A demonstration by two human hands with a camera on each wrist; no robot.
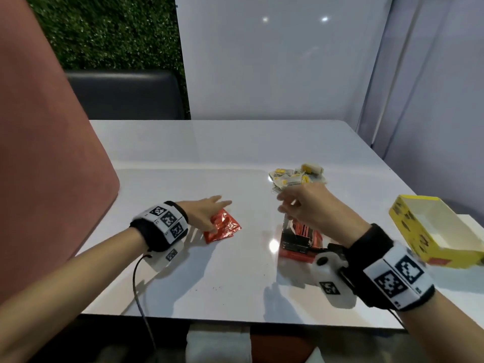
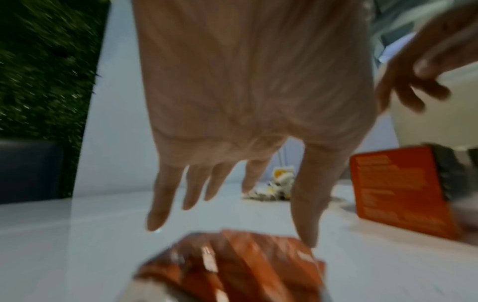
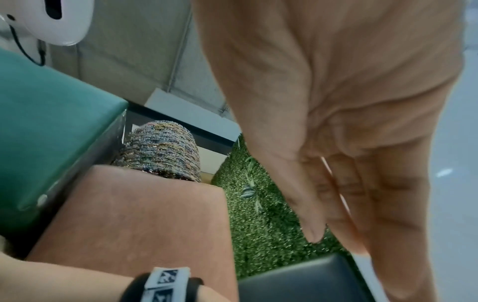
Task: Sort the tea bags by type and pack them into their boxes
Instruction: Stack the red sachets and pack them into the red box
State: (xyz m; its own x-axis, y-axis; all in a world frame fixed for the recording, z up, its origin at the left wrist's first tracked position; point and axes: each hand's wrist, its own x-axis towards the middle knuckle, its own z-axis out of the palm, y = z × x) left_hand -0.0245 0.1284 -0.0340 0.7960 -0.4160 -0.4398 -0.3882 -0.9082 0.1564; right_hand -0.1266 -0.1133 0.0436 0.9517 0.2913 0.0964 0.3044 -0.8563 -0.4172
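Red foil tea bags (image 1: 222,227) lie in a small stack left of centre on the white table (image 1: 183,158). My left hand (image 1: 213,213) hovers over them with fingers spread straight; in the left wrist view the thumb tip (image 2: 308,239) is at the stack's (image 2: 232,265) far edge. The red box (image 1: 298,241) stands open at centre right, with red bags inside. My right hand (image 1: 282,203) is just above its mouth, holding nothing; its fingers (image 3: 344,235) look straight. Yellow-and-white tea bags (image 1: 296,176) are heaped behind it. The open yellow box (image 1: 432,229) lies at the right edge.
A pink chair back (image 1: 39,153) fills the left side, and a dark seat (image 1: 125,95) stands beyond the table's far edge. A white wall panel (image 1: 275,61) rises behind the table. A cable (image 1: 138,292) hangs from my left wristband over the near edge.
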